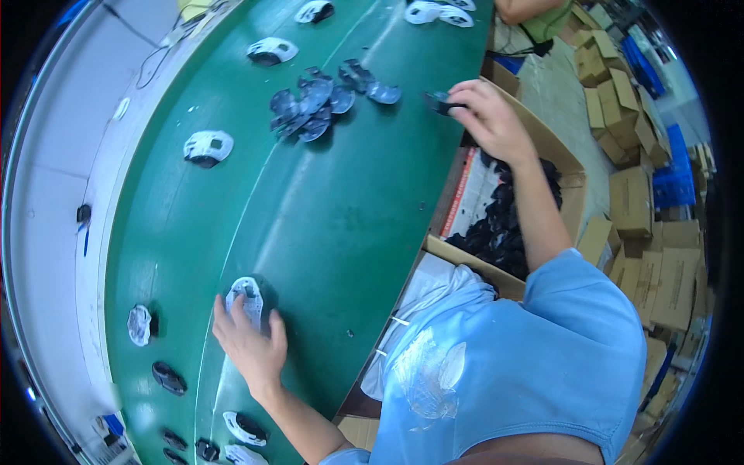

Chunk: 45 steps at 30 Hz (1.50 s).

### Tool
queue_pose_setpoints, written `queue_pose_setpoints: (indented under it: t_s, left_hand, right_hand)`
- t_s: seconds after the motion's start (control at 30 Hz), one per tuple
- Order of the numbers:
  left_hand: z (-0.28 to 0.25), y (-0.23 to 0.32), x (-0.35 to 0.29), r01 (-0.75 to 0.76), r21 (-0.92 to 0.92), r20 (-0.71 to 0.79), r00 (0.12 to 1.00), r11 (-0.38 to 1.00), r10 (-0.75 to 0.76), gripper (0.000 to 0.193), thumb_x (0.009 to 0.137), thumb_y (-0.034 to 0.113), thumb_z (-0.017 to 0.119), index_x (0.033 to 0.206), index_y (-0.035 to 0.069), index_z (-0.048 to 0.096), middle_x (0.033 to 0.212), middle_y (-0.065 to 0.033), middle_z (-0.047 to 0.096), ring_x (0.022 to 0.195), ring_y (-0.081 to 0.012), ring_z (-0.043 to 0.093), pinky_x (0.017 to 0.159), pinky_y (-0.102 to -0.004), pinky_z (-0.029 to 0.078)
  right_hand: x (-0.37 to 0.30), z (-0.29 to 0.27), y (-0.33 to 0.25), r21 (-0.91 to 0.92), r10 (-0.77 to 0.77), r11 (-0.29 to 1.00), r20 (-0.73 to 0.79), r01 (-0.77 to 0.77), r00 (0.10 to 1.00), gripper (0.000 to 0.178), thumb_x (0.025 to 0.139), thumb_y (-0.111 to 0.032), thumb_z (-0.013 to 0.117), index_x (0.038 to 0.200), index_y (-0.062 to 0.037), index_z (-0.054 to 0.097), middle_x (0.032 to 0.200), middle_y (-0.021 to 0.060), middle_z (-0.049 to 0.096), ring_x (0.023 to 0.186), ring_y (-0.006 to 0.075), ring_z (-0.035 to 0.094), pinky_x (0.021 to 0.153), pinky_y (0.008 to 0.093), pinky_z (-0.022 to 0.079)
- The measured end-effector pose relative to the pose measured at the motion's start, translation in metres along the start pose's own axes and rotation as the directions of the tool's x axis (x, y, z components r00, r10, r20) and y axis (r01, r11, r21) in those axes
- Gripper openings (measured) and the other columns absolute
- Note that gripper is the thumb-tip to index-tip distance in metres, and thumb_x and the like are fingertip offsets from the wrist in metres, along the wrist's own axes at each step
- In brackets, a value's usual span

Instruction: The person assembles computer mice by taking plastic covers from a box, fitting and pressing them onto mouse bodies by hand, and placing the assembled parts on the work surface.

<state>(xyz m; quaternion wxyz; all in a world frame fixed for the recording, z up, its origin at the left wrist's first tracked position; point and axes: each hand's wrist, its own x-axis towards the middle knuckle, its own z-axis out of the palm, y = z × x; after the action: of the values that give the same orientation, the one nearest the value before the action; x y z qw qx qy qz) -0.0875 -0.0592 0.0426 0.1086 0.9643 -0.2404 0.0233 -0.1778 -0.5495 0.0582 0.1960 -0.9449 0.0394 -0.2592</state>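
Note:
My left hand (254, 341) is over a white shell (246, 291) shaped like a computer mouse case, its hollow inside facing up on the green work surface. The fingers are spread, some overlapping the shell; I cannot tell how firmly they touch it. My right hand (492, 116) pinches a dark, glossy curved plastic cover (440, 102) above the right edge of the surface. A cardboard box (573, 159) beside that edge holds many black parts (502, 229), under my right forearm. A loose pile of similar dark covers (314, 101) lies farther ahead.
More white shells (209, 146) and dark shells (168, 377) are scattered along the green surface (349, 217). At the far right end, another person's arm (527, 8) shows. Cardboard boxes (674, 287) and a blue crate (673, 174) stand on the right.

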Motion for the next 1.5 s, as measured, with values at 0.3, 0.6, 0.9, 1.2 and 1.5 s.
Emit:
queue_pose_setpoints:
  t_s: [0.3, 0.6, 0.9, 1.2, 1.5]
  left_hand:
    - [0.030, 0.020, 0.025, 0.045, -0.994, 0.055, 0.993, -0.095, -0.104, 0.067, 0.087, 0.026, 0.070, 0.141, 0.001, 0.039, 0.131, -0.0187, 0.055, 0.118, -0.0290, 0.058, 0.102, -0.0408, 0.046]
    - [0.047, 0.062, -0.005, -0.251, -0.865, 0.000, 0.866, -0.435, -0.500, 0.084, 0.099, 0.067, 0.042, 0.154, 0.006, 0.026, 0.139, -0.0118, 0.046, 0.127, -0.0257, 0.050, 0.109, -0.0415, 0.041]
    - [0.049, 0.050, -0.010, -0.222, -0.974, -0.206, 0.825, 0.033, -0.526, 0.106, 0.087, 0.086, 0.033, 0.153, 0.004, 0.025, 0.139, -0.0145, 0.048, 0.127, -0.0265, 0.050, 0.104, -0.0435, 0.044]
    - [0.066, 0.043, -0.001, -0.400, -0.909, -0.405, 0.773, 0.121, -0.487, 0.102, 0.088, 0.084, 0.034, 0.151, 0.004, 0.028, 0.143, -0.0174, 0.042, 0.129, -0.0299, 0.046, 0.106, -0.0467, 0.043]
    - [0.050, 0.044, 0.007, -0.283, -0.935, -0.108, 0.800, -0.213, -0.590, 0.078, 0.097, 0.065, 0.046, 0.142, 0.002, 0.038, 0.135, -0.0191, 0.052, 0.123, -0.0344, 0.056, 0.102, -0.0494, 0.049]
  right_hand:
    - [0.038, 0.079, -0.194, 0.852, -0.556, 0.522, 0.300, 0.044, 0.775, 0.016, 0.100, -0.011, 0.054, 0.106, -0.0036, 0.067, 0.099, 0.0097, 0.067, 0.087, 0.0283, 0.055, 0.082, 0.0381, 0.046]
    - [-0.004, 0.189, -0.287, 0.852, -0.161, 0.492, -0.109, 0.176, 0.981, 0.026, 0.094, -0.024, 0.068, 0.115, -0.0092, 0.069, 0.104, 0.0095, 0.065, 0.097, 0.0296, 0.060, 0.086, 0.0378, 0.051]
    - [-0.005, 0.167, -0.267, 0.913, -0.225, 0.394, -0.016, 0.106, 0.974, 0.037, 0.080, -0.017, 0.081, 0.114, -0.0056, 0.074, 0.115, 0.0145, 0.072, 0.104, 0.0310, 0.068, 0.094, 0.0402, 0.052]
    - [-0.005, 0.174, -0.269, 0.903, -0.371, 0.423, 0.102, 0.071, 0.923, 0.040, 0.082, -0.019, 0.078, 0.120, -0.0075, 0.073, 0.127, 0.0179, 0.068, 0.120, 0.0372, 0.063, 0.104, 0.0446, 0.047]
    - [-0.019, 0.176, -0.262, 0.706, -0.612, 0.623, 0.171, 0.336, 0.772, 0.054, 0.098, -0.028, 0.057, 0.147, -0.0077, 0.049, 0.158, 0.0185, 0.038, 0.144, 0.0397, 0.038, 0.117, 0.0524, 0.029]
